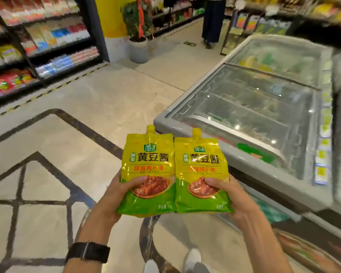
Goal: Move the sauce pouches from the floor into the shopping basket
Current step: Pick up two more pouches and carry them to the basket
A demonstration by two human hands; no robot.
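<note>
Item 1, left sauce pouch (148,164): yellow top, green base, yellow spout cap, dark Chinese lettering, picture of a reddish dish. Upright, front toward me, lower part gripped in my left hand (114,196).
Item 2, right sauce pouch (202,170): same design, upright, side edge touching the first, gripped in my right hand (230,196).

Behind the left sauce pouch (148,170) and the right sauce pouch (202,174), the fingers of the left hand (114,196) and the right hand (232,200) are hidden; only the thumbs show. The top edge cuts a bystander (212,22) off above the waist. Shelf packets (53,34) blur into colour. Goods under the chest freezer (162,123) glass are indistinct. The bottom edge crops the shoes (192,259).
</note>
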